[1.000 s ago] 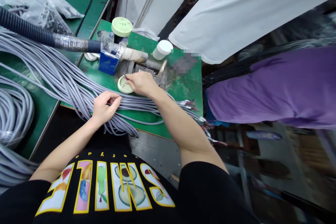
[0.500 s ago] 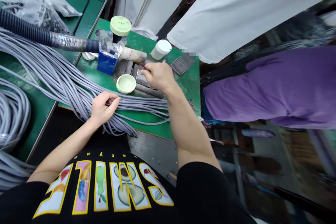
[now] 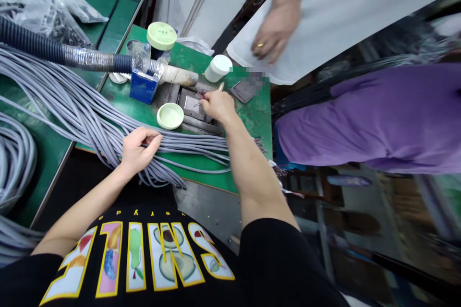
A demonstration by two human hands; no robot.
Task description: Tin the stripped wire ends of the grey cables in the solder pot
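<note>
My right hand (image 3: 220,105) is closed in a pinch on thin coloured wires (image 3: 202,92), reddish and dark. Fine dark tips point left from its fingers, over a small metal pot with a shiny silver surface (image 3: 190,104). Behind the knuckles a pale stick-like end (image 3: 221,86) pokes up; what it belongs to is hidden. My left hand (image 3: 139,151) rests on a thick bundle of grey cables (image 3: 97,105), thumb and fingers curled together. Whether it grips a cable is hidden. Between the hands, beside the pot, sits an open pale-green round lid or dish (image 3: 170,116).
A ribbed hose (image 3: 90,57) with a pale nozzle reaches over a blue box (image 3: 142,87). Near it stand a green-lidded jar (image 3: 162,36), a white jar (image 3: 218,68) and a phone (image 3: 244,91). A co-worker's hand (image 3: 275,33) hangs beyond the table; purple cloth (image 3: 360,120) lies right.
A co-worker's hand has come into view at the top. My right hand has shifted slightly down, with the wires showing more plainly over the pot. My left hand stays on the cables.
</note>
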